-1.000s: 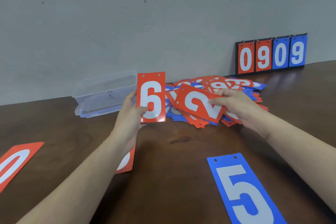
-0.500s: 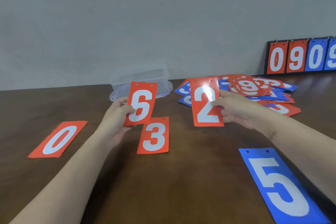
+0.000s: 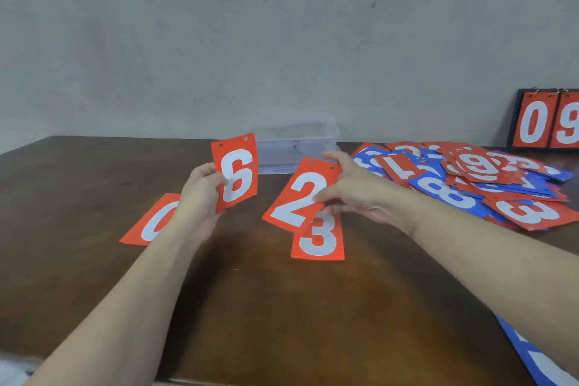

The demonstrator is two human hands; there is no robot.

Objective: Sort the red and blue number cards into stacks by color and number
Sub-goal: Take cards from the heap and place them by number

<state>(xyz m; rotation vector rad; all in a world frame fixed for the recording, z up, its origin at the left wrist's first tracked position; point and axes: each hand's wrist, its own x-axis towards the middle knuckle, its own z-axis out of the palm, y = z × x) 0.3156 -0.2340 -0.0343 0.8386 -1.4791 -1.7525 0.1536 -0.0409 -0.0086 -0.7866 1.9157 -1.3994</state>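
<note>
Holding a red rectangular card with a white 6 (image 3: pixel 235 175) upright above the dark brown wooden worktop (image 3: pixel 250 307), the left hand (image 3: pixel 200 197) grips the card's lower left edge, thumb across the face and fingers curled behind. The right hand (image 3: pixel 354 194) pinches a red card printed with a white 2 (image 3: pixel 300 196) at its right edge — the card is tilted, its top leaning to the right, and its lower corner overlaps the view of a red card with a white 3 (image 3: pixel 318 240) that lies flat on the worktop just nearer. Whether the 2 card touches the 3 card cannot be told.

Left of the hands, a red card with a white 0 (image 3: pixel 150 222) lies flat on the worktop, partly hidden behind the left wrist. At the far right sits a loose pile of red and blue number cards (image 3: pixel 470 185), overlapping at many angles; a blue 8, a red 9, a red 7 and a red 3 show among them. A blue card with a white figure (image 3: pixel 532 357) lies at the near right edge, mostly cut off by the right forearm.

Against the grey wall, at the far side of the worktop, stands a clear plastic lidded box (image 3: pixel 291 141) — behind the two held cards. Further right, a black-framed scoreboard with red flip cards (image 3: pixel 545 119) shows 0 and 9.
</note>
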